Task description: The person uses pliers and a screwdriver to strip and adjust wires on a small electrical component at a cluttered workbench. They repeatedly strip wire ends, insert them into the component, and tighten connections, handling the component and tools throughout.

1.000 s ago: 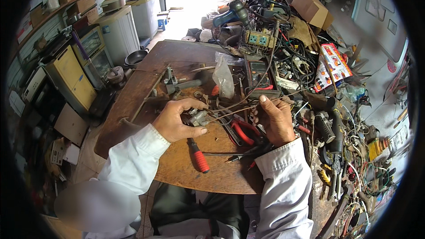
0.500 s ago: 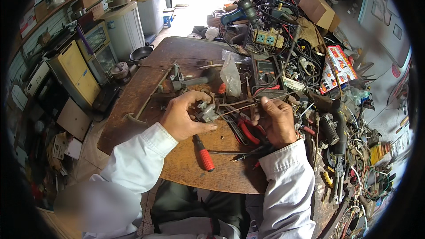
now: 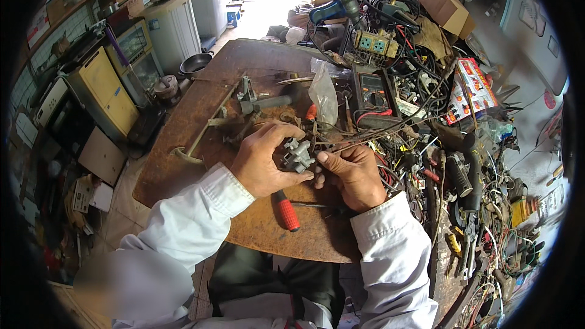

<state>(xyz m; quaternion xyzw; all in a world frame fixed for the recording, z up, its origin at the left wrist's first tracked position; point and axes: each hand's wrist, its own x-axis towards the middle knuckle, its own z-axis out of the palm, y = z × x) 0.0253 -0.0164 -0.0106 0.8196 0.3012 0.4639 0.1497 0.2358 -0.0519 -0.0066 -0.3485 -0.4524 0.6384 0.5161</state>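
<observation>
My left hand (image 3: pixel 263 157) curls its thumb and fingers around a small grey cast-metal part (image 3: pixel 298 156) with stubby prongs, held above the workbench. My right hand (image 3: pixel 356 173) is pinched closed against the right side of that part. What sits between its fingertips is too small and shaded to make out. A screwdriver with a red grip (image 3: pixel 287 212) lies on the wood just below my hands. Beyond them are a clear plastic bag (image 3: pixel 325 99) and a multimeter (image 3: pixel 370 87) in a dark case.
The wooden workbench (image 3: pixel 292 237) has a metal fitting (image 3: pixel 247 94) on its far left part. Tangled wires, tools and scrap cover the right side, with a heat gun (image 3: pixel 335 9), a socket block (image 3: pixel 373 42) and a cardboard box (image 3: pixel 443 7). Cabinets (image 3: pixel 106 88) line the left wall.
My right hand has moved left, from a thin strand to the side of the metal part. The part has turned in my left hand, which shifted slightly right. My right hand now covers the red-handled pliers.
</observation>
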